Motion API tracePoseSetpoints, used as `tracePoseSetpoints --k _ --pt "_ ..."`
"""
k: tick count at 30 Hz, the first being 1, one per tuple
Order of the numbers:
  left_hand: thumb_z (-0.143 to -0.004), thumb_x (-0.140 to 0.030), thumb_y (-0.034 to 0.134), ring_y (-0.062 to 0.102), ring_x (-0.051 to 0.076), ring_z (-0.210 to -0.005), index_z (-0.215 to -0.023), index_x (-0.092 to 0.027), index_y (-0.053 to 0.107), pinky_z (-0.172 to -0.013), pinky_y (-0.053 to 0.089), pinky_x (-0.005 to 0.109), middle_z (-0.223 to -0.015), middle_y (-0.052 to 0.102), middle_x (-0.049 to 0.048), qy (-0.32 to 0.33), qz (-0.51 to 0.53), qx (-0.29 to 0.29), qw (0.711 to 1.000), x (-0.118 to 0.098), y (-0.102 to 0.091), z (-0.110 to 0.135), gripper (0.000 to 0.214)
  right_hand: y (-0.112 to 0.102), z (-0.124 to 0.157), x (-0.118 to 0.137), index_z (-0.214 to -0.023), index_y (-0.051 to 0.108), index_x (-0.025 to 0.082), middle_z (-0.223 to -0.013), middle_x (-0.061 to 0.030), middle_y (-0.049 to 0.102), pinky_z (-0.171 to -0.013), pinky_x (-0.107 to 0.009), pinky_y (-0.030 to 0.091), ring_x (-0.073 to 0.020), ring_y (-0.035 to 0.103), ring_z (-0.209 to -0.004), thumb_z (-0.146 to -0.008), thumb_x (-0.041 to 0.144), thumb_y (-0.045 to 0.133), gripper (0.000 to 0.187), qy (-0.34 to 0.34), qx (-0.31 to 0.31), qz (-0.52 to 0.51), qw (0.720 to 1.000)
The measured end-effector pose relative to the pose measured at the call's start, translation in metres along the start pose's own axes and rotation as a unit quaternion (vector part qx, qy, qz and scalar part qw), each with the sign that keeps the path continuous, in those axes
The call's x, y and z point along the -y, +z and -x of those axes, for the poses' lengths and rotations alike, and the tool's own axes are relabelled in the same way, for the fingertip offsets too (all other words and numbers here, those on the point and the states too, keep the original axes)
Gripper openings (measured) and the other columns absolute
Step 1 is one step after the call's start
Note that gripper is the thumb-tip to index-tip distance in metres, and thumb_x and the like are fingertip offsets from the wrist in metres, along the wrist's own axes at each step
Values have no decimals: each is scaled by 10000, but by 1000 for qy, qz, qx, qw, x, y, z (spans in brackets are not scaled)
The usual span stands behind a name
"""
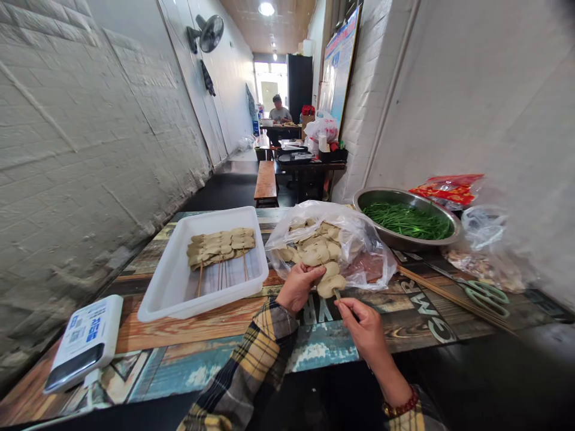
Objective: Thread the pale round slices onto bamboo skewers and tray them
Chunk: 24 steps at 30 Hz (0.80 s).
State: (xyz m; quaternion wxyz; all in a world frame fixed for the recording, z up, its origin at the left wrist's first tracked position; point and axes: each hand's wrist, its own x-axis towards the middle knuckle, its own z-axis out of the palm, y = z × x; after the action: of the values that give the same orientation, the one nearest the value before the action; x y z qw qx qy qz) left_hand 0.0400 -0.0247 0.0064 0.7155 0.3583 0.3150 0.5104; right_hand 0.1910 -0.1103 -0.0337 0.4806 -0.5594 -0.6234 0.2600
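Just in front of the plastic bag, my left hand [299,288] is closed, its thumb and fingers pinching the upper end of some flat, greyish-beige food slices [331,280] threaded in a row. Lower right of it, my right hand [365,323] pinches the bare end of the bamboo skewer [338,294] that runs into these slices. Behind both hands, the open clear plastic bag [366,254] holds a heap of loose slices [314,242]. To the left, finished-looking skewers of the same slices [220,246] lie side by side in a white plastic tray [157,296].
On the right are a steel bowl [404,241] of green chives, scissors [487,297], bare bamboo skewers [453,299] and plastic packets [485,263]. A white payment box [85,341] stands at the table's left. Beyond are a bench [266,179] and a seated person [280,111].
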Motion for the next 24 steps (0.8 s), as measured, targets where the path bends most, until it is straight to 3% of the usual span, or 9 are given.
tracePoseSetpoints --k 6,14,24 --pt "-592 -418 833 625 141 -698 -884 -144 708 -653 464 245 -811 703 55 3 38 -44 998 -5 -10 -4 419 0 1 -1 -795 732 159 -583 -14 630 -520 -226 412 -149 566 -523 -883 385 524 320 -5 8 5 1000" --pt "-563 -378 850 569 117 -640 -788 -116 715 -614 434 230 -695 652 27 29 9 -63 998 -3 -16 -8 371 1 1 -2 -800 731 154 -593 -15 637 -531 -223 419 -144 570 -528 -887 370 520 315 -22 37 2 999" --pt "-554 -378 852 466 61 -506 -658 -119 675 -506 334 194 -582 588 -16 26 -23 -67 997 2 -14 -8 330 0 0 -1 -781 727 154 -562 -6 603 -529 -224 407 -139 541 -514 -887 380 514 328 -14 24 8 1000"
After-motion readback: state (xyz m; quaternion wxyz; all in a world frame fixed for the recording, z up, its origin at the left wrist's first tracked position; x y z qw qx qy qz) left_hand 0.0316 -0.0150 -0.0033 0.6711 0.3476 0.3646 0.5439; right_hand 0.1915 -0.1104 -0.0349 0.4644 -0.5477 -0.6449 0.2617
